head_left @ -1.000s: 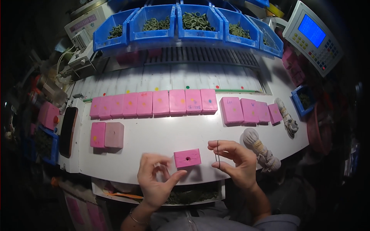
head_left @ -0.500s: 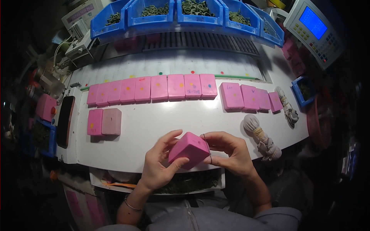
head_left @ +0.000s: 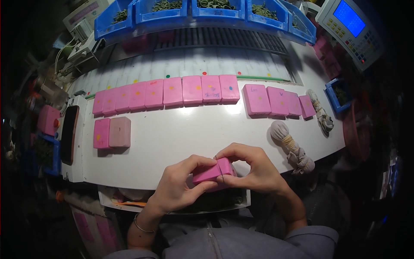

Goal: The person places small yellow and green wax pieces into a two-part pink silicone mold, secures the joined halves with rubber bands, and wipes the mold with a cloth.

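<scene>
A: Pink block (head_left: 205, 174) has left the counter (head_left: 142, 166) since a second ago, got room?
B: Some. My left grip (head_left: 177, 184) and right grip (head_left: 258, 170) both pinch it near the front edge, dark band (head_left: 220, 168) across it; counter runs back to the block row (head_left: 192, 91).

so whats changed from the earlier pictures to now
The pink block, earlier on the table, has been lifted off it and is between the left hand and right hand. The dark band, earlier in the right hand alone, now crosses the block. The long pink row stayed put.
</scene>
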`<action>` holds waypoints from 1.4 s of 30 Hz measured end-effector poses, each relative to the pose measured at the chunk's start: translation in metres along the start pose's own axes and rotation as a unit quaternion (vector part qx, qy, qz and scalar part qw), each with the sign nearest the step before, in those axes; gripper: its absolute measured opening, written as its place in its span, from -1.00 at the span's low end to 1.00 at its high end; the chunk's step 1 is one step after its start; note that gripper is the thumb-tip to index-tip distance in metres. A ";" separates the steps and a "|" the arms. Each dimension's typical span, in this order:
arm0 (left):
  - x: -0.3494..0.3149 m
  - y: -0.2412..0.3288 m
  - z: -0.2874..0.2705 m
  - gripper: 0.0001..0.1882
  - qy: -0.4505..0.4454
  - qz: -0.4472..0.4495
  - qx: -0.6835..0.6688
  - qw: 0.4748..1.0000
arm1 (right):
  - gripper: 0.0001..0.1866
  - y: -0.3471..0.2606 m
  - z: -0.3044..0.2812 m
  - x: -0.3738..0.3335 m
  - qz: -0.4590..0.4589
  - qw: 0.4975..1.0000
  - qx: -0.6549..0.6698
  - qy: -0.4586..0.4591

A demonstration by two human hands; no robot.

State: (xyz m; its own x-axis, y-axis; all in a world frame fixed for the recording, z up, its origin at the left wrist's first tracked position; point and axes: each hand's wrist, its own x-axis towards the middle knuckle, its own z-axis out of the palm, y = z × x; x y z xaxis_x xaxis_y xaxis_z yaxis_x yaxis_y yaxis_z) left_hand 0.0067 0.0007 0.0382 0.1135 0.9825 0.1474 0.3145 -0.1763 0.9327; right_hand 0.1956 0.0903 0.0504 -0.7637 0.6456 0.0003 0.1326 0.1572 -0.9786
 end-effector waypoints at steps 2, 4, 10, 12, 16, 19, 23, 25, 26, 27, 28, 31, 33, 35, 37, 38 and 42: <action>0.000 0.000 0.002 -0.61 0.007 -0.012 -0.004 1.000 | -0.67 0.002 -0.001 0.001 -0.007 0.999 -0.035 -0.014; -0.001 -0.001 0.004 -0.61 0.019 -0.028 -0.042 0.999 | -0.67 0.004 -0.001 0.001 0.013 1.000 -0.005 -0.016; -0.004 -0.008 0.007 -0.57 0.077 -0.059 -0.174 0.980 | -0.64 0.014 -0.004 -0.002 0.051 0.983 0.175 0.021; -0.002 -0.008 0.007 -0.54 0.095 -0.060 -0.205 0.972 | -0.59 0.013 -0.003 -0.005 0.015 0.995 0.101 -0.003; 0.001 -0.013 0.009 -0.51 0.102 -0.058 -0.249 0.961 | -0.57 0.007 0.002 -0.007 -0.007 0.998 0.036 0.049; 0.008 -0.017 0.007 -0.50 0.075 -0.051 -0.300 0.950 | -0.57 0.007 0.003 -0.007 -0.020 0.997 0.049 0.064; 0.013 -0.022 0.003 -0.32 -0.005 -0.094 -0.371 0.924 | -0.56 0.004 0.003 -0.002 -0.017 0.995 0.084 0.041; 0.009 -0.023 -0.002 -0.23 -0.015 -0.118 -0.364 0.924 | -0.55 0.004 0.007 0.005 -0.038 0.993 0.105 0.045; 0.005 -0.023 -0.006 -0.26 -0.049 -0.171 -0.389 0.904 | -0.55 0.004 0.009 0.007 -0.046 0.993 0.107 0.037; 0.002 -0.023 -0.011 -0.28 -0.079 -0.224 -0.411 0.880 | -0.55 0.003 0.008 0.008 -0.031 0.992 0.114 0.045; -0.001 -0.016 -0.018 -0.33 -0.075 -0.232 -0.412 0.878 | -0.55 0.001 0.012 0.014 -0.024 0.991 0.129 0.037; 0.002 -0.024 -0.031 -0.44 -0.065 -0.232 -0.379 0.894 | -0.53 0.006 0.018 0.021 -0.010 0.991 0.107 0.085; 0.010 -0.009 -0.051 -0.48 0.017 -0.266 -0.395 0.879 | -0.53 0.007 0.016 0.026 -0.015 0.989 0.108 0.099; 0.015 -0.009 -0.083 -0.57 0.122 -0.291 -0.404 0.858 | -0.55 0.013 0.016 0.034 -0.015 0.992 0.009 0.123; 0.023 -0.012 -0.120 -0.64 0.239 -0.245 -0.400 0.850 | -0.56 0.034 0.019 0.040 -0.025 0.993 0.011 0.115; 0.029 -0.018 -0.139 -0.67 0.292 -0.177 -0.411 0.845 | -0.58 0.043 0.022 0.042 -0.027 0.993 0.010 0.113; 0.043 -0.053 -0.236 -0.86 0.411 -0.145 -0.264 0.860 | -0.67 0.048 0.026 0.048 -0.031 0.990 -0.007 0.135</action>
State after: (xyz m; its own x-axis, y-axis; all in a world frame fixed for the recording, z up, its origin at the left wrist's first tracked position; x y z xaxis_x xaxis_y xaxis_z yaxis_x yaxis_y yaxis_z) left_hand -0.2280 0.0660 0.0724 -0.6711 0.7287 -0.1366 -0.2790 -0.0774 0.9572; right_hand 0.1488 0.1098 -0.0015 -0.5735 0.8109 0.1166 0.1018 0.2117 -0.9720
